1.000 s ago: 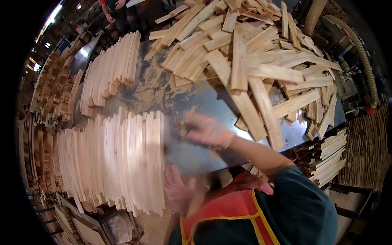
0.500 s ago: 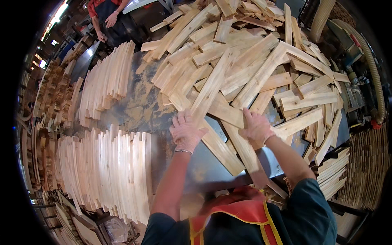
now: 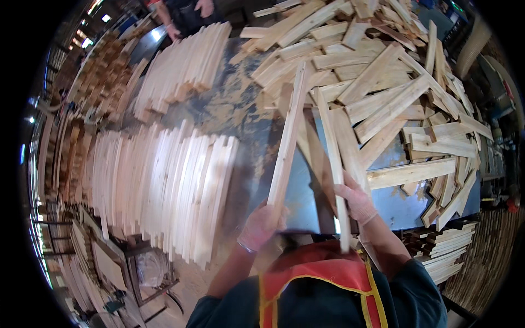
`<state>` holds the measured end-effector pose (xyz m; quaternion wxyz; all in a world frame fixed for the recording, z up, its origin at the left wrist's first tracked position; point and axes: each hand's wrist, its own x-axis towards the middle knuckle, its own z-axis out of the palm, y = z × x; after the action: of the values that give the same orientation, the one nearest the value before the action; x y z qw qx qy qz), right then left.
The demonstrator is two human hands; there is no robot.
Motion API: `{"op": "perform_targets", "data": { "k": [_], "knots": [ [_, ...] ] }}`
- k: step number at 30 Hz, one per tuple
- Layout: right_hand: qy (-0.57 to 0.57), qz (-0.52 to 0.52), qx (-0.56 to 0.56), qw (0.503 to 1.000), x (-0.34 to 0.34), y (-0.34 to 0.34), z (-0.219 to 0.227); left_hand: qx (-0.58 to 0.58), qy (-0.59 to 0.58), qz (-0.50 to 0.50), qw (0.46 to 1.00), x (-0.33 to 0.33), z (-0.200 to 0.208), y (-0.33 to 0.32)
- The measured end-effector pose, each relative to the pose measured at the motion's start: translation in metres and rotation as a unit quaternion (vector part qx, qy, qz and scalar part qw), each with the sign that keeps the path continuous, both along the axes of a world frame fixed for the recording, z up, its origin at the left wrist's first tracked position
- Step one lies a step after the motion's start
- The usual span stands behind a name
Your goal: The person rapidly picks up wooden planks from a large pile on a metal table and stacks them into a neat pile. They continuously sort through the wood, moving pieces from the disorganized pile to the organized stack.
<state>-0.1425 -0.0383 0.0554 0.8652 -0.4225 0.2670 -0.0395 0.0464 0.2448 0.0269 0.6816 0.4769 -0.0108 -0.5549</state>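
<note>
The left hand (image 3: 261,225) is closing its grip around the near end of a long wooden slat (image 3: 288,136), lifting it over the metal worktop (image 3: 306,191). The right hand (image 3: 355,199) is clasping a second slat (image 3: 332,164) beside it, fingers wrapped around the wood. Stacked slats (image 3: 164,186) are standing on edge to the left.

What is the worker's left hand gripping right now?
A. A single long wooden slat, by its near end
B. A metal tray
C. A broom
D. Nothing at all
A: the left hand closes around the near end of a long wooden slat that runs away toward the loose pile of slats, while the right hand grips a second slat.
</note>
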Motion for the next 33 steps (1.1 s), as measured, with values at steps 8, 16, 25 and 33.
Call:
{"op": "perform_targets", "data": {
  "k": [8, 16, 25, 33],
  "knots": [
    [0.164, 0.278, -0.327, 0.888, 0.123, 0.179, -0.048, 0.486, -0.609, 0.012, 0.627, -0.008, 0.065, 0.129],
    [-0.031, 0.358, -0.204, 0.911, 0.21, 0.219, -0.089, 0.383, -0.537, 0.086, 0.747, -0.013, 0.042, 0.179],
    [0.106, 0.309, -0.403, 0.855, 0.188, 0.219, -0.061, 0.375, -0.671, -0.119, 0.628, -0.029, 0.024, 0.139],
    [0.117, 0.118, -0.511, 0.844, 0.084, 0.081, 0.016, 0.295, -0.537, -0.092, 0.785, -0.048, 0.025, 0.046]
  ]
}}
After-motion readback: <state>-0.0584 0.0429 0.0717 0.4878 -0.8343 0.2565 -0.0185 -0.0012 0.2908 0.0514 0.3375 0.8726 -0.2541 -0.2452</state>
